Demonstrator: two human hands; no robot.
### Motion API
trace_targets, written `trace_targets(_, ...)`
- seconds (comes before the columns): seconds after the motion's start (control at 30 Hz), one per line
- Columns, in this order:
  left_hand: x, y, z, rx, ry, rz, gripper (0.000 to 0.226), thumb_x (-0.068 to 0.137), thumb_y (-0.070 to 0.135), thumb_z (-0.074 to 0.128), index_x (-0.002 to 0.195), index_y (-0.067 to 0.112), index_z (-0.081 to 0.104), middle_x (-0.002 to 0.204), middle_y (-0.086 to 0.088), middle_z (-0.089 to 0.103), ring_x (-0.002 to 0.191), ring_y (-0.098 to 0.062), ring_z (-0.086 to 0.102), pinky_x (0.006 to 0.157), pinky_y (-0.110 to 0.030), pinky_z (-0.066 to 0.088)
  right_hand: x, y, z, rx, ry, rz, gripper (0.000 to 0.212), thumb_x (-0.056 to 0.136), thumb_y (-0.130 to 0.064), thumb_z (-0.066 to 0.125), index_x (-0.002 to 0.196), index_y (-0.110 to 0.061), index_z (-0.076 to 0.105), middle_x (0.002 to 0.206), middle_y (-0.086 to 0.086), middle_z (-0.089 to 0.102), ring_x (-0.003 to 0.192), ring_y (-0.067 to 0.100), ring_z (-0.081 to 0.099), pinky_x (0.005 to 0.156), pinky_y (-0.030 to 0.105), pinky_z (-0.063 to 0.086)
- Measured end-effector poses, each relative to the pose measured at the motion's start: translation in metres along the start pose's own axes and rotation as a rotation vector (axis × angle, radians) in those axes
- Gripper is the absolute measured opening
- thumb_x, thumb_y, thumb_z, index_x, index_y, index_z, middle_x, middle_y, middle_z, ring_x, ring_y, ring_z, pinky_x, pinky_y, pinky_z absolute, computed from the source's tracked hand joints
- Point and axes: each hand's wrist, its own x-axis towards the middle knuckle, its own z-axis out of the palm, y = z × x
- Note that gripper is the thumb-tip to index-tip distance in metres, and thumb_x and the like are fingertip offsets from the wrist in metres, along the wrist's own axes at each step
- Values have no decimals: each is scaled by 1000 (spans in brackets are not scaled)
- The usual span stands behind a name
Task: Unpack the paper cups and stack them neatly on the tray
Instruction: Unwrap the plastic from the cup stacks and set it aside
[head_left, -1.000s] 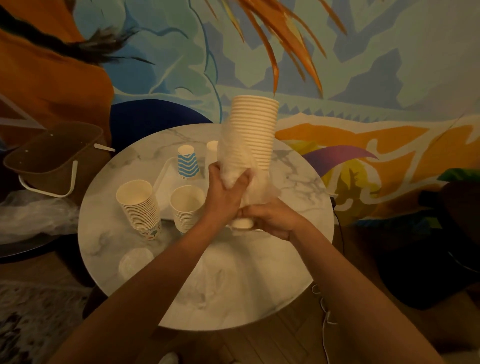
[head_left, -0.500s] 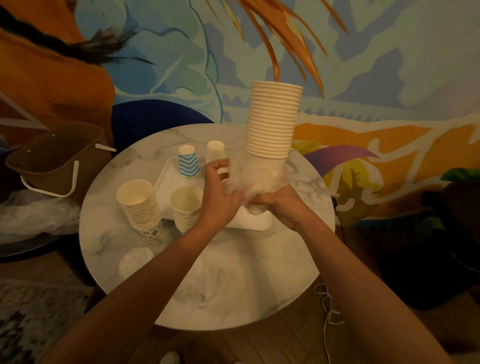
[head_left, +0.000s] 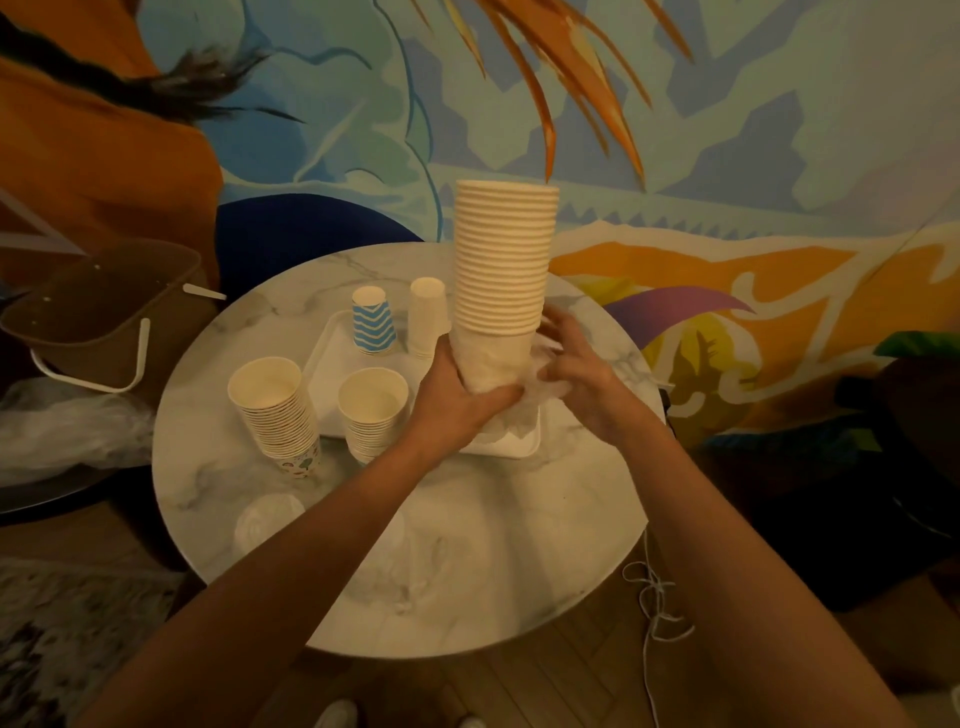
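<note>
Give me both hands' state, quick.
Left hand: grips the wrapped base of the cup stack.
Right hand: open, fingers spread beside it.

We saw cream cups (head_left: 503, 260), a blue-and-white zigzag cup (head_left: 373, 327), a white tray (head_left: 332, 364), and a white, grey-veined marble table (head_left: 493, 545).

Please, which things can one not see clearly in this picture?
Head view:
- Bottom of the tall cup stack: hidden by the plastic wrap and the gripping left hand.
- Whether the right hand pinches the plastic wrap: blurred.
- Right part of the tray: behind both hands.
- Print on the left stack: too small.
</note>
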Motion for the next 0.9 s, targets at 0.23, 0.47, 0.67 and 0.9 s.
trace_targets(0.23, -10, -13, 3, 72, -44, -60, 85, 37, 46, 68, 114, 26, 38, 108, 4, 59, 100, -13, 60, 85, -33, 52, 12, 1, 21, -117, 195, -127, 85, 61, -11, 86, 131, -12, 37, 126, 1, 55, 115, 12, 54, 98, 31, 47)
trace_targets(0.47, -16, -13, -3, 329, -158, -132, 66, 59, 15, 75, 118, 13, 45, 108, -3, 58, 99, -24, 59, 73, -28, 45, 10, 10, 22, -106, 359, -208, 100, 41, -31, 88, 126, -12, 41, 122, 2, 57, 111, 10, 57, 93, 30, 50)
trace_targets(0.67, -15, -11, -21, 562, 90, -66, 20, 86, 12, 52, 90, 16, 72, 100, -4, 71, 97, -25, 62, 78, -20, 37, 7, 22, 8, -212, 435, -232, 89, 54, -9, 89, 123, -21, 34, 112, -18, 51, 103, -4, 52, 87, 26, 47)
trace_targets(0.9, -11, -6, -35, 376, 327, -73, 18, 85, 11, 52, 95, 6, 67, 99, -8, 70, 97, -25, 61, 78, -24, 37, -5, 81, 29, -142, 442, -106, 93, 47, -20, 87, 122, -20, 33, 111, -20, 50, 101, -4, 53, 83, 22, 46)
